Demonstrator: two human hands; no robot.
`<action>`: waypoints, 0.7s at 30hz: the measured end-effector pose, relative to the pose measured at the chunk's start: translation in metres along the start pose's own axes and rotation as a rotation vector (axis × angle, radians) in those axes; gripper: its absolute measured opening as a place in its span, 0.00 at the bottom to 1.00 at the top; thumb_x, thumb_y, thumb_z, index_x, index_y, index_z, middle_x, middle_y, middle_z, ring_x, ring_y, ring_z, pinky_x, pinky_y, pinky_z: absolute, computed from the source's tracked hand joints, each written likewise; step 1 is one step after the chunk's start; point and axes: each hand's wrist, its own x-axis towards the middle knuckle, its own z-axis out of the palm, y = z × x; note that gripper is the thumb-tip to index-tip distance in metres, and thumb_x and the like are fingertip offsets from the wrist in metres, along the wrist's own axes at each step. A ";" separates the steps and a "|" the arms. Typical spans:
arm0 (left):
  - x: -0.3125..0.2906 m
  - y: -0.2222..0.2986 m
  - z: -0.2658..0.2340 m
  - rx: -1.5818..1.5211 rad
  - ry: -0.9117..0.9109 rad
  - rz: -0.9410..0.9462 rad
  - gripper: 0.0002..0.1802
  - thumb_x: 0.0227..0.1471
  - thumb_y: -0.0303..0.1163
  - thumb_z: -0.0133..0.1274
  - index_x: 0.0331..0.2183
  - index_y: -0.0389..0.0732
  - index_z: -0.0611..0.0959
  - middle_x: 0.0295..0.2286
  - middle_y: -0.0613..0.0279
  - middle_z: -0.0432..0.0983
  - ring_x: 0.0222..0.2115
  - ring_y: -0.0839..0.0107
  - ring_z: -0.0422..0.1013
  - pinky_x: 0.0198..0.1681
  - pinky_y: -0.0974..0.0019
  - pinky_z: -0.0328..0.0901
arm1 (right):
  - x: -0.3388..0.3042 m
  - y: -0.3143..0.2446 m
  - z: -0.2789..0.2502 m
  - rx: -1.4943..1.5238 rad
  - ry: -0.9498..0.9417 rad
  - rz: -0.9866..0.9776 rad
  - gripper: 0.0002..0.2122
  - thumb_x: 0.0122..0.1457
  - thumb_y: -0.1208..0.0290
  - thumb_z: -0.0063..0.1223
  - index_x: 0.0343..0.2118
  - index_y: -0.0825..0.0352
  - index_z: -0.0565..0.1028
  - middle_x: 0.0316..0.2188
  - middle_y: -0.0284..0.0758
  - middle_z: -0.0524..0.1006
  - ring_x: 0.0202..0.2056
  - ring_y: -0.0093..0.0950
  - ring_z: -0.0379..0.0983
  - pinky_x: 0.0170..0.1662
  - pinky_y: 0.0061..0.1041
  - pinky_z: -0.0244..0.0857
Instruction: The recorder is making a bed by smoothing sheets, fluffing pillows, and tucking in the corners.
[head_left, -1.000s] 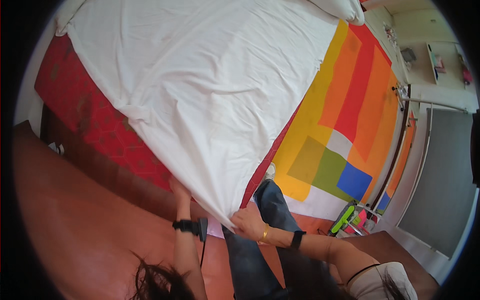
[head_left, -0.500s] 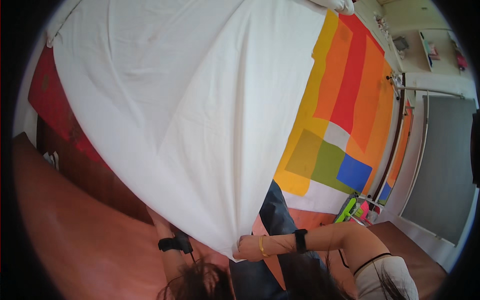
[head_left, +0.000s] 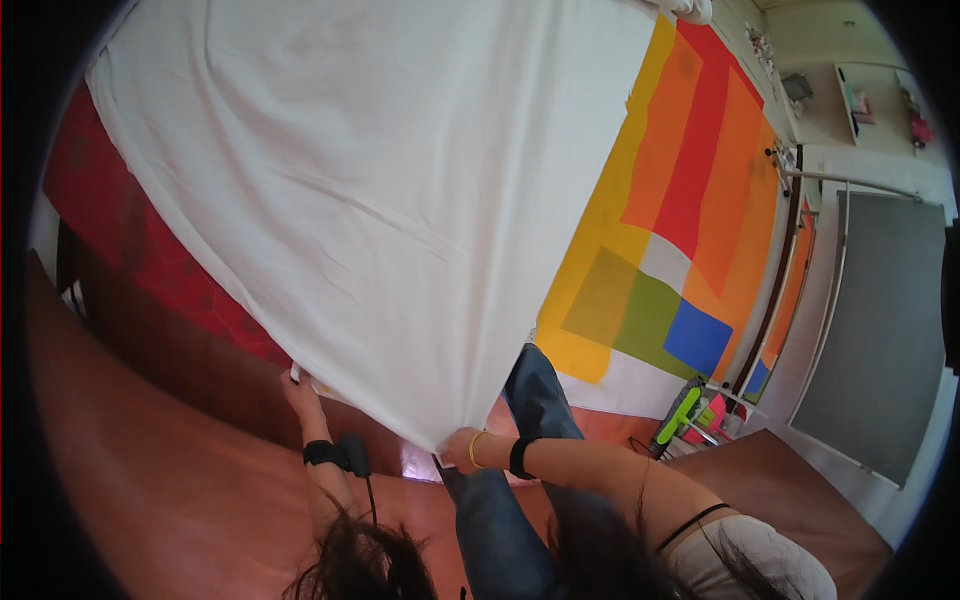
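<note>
- The right hand (head_left: 462,450) had its fingers bunched together, clamped on the near corner of the white bedsheet (head_left: 380,200).
- The left hand (head_left: 298,388) was at the sheet's left edge, beside the red mattress (head_left: 150,235); whether its fingers were pinched or apart could not be told.
- Beneath the mattress ran a dark brown bed base (head_left: 170,330), with reddish floor (head_left: 190,470) in front.
- To the right spread a colour-block covering (head_left: 690,200) in orange, yellow, red, green and blue.
- Beyond it stood a grey panel (head_left: 870,330) in a pale frame; a bright green object (head_left: 678,415) lay near the covering's lower corner.
- The bedsheet lay across the bed, creased at left, its long folds converging on the right hand, and left a strip of patterned red mattress showing.
</note>
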 end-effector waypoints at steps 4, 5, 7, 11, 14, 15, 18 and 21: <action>0.001 0.013 0.003 0.305 0.245 0.084 0.15 0.46 0.30 0.44 0.35 0.31 0.67 0.32 0.50 0.66 0.34 0.63 0.62 0.40 0.66 0.56 | -0.013 0.012 0.018 0.034 0.259 0.061 0.09 0.40 0.65 0.46 0.25 0.60 0.73 0.27 0.35 0.72 0.31 0.35 0.68 0.34 0.30 0.62; 0.000 0.017 0.002 0.432 0.337 0.173 0.17 0.46 0.32 0.44 0.36 0.30 0.67 0.33 0.48 0.66 0.35 0.61 0.62 0.40 0.65 0.56 | -0.017 0.016 0.024 0.037 0.257 0.064 0.09 0.40 0.65 0.46 0.25 0.60 0.73 0.27 0.35 0.72 0.31 0.35 0.68 0.34 0.30 0.62; -0.001 0.036 0.001 0.314 0.290 0.193 0.19 0.47 0.36 0.43 0.37 0.30 0.66 0.33 0.46 0.65 0.35 0.60 0.62 0.40 0.65 0.56 | -0.029 0.024 0.022 0.177 0.372 0.297 0.10 0.42 0.63 0.46 0.26 0.62 0.72 0.27 0.36 0.72 0.30 0.35 0.68 0.33 0.29 0.62; -0.004 0.062 0.015 0.257 0.144 0.106 0.24 0.48 0.42 0.40 0.37 0.29 0.66 0.34 0.43 0.65 0.35 0.58 0.63 0.39 0.65 0.57 | -0.048 0.066 0.018 0.732 1.015 0.869 0.13 0.44 0.64 0.46 0.30 0.66 0.68 0.29 0.43 0.70 0.29 0.39 0.67 0.33 0.30 0.61; 0.000 0.068 0.022 0.171 0.170 0.118 0.24 0.49 0.42 0.39 0.37 0.27 0.67 0.36 0.44 0.65 0.35 0.58 0.64 0.39 0.65 0.58 | -0.056 0.101 -0.003 0.644 1.317 0.956 0.16 0.44 0.63 0.49 0.32 0.71 0.66 0.28 0.41 0.69 0.25 0.30 0.68 0.28 0.25 0.60; 0.001 0.068 0.021 0.169 0.169 0.119 0.24 0.49 0.42 0.39 0.37 0.27 0.67 0.36 0.44 0.65 0.35 0.58 0.64 0.39 0.65 0.58 | -0.057 0.111 -0.012 0.928 1.351 0.956 0.15 0.45 0.63 0.48 0.31 0.71 0.66 0.26 0.40 0.70 0.23 0.28 0.68 0.27 0.23 0.61; 0.003 0.068 0.019 0.047 0.124 -0.079 0.24 0.49 0.42 0.38 0.36 0.27 0.67 0.36 0.45 0.65 0.35 0.57 0.64 0.39 0.66 0.58 | -0.059 0.149 -0.009 1.086 1.364 0.976 0.14 0.46 0.63 0.46 0.28 0.71 0.68 0.22 0.38 0.70 0.19 0.25 0.68 0.25 0.22 0.61; 0.012 0.035 -0.009 0.206 0.383 0.030 0.23 0.49 0.41 0.38 0.36 0.28 0.68 0.36 0.43 0.65 0.35 0.54 0.63 0.39 0.62 0.57 | -0.041 0.151 -0.009 1.002 1.325 0.963 0.13 0.46 0.64 0.45 0.25 0.71 0.69 0.17 0.37 0.70 0.18 0.25 0.68 0.25 0.22 0.61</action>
